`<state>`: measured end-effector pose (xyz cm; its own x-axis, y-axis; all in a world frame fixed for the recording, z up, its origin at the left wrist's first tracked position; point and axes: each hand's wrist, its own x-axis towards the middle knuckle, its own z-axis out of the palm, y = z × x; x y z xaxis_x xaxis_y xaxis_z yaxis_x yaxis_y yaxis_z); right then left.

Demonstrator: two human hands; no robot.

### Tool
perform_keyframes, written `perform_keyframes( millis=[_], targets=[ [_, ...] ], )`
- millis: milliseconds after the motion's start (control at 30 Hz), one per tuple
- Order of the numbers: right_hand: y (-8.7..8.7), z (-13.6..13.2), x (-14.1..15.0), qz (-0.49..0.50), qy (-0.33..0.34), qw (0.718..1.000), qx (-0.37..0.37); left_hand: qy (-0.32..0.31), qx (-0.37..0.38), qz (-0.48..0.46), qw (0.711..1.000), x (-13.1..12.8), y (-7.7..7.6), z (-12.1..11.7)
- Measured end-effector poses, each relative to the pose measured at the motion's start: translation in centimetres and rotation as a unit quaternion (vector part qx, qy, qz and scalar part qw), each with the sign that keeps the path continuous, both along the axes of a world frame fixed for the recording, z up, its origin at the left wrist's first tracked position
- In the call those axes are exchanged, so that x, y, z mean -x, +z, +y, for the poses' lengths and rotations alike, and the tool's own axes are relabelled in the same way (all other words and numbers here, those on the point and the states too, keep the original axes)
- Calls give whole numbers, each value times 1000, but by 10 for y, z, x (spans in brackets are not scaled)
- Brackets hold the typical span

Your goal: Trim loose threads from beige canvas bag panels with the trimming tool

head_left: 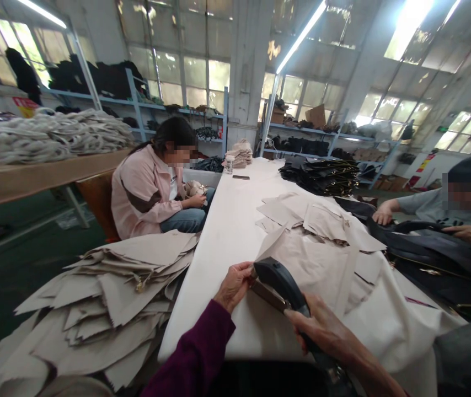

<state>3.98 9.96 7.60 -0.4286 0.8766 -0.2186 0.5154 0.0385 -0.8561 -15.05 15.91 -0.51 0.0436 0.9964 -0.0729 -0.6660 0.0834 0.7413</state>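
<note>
Above the near end of the white table (227, 242) a black curved strap (279, 275), like a bag handle, arches between my two hands. My left hand (235, 284) pinches its far-left end, where a small metal-coloured bit shows. Lower on the right, my right hand (322, 325) is closed around the strap, thumb along its inner side. A brownish straight strip (269, 296) spans the gap under the arch; whether it belongs to the strap, I cannot tell. Beige fabric pieces (310, 264) lie on the table just beyond my hands.
Stacked beige panels (123, 298) sit left of the table. A seated person in a pink jacket (148, 187) holds something beige. At right, another person's hands (384, 211) touch black bag pieces (438, 259). A black stack (318, 173) stands farther back, beyond a small jar (229, 164).
</note>
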Motion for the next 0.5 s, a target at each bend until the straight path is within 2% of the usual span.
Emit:
perform_keyframes(
  millis=[133, 300, 500],
  targets=[
    [-3, 7, 5, 0, -10, 1000, -29, 1, -5, 7, 1000, -2, 2, -2],
    [0, -5, 0, -7, -3, 1000, -7, 11, -14, 5, 1000, -4, 1, 0],
    [11, 2, 4, 7, -41, 999, -20, 4, -23, 17, 1000, -6, -4, -1]
  ],
)
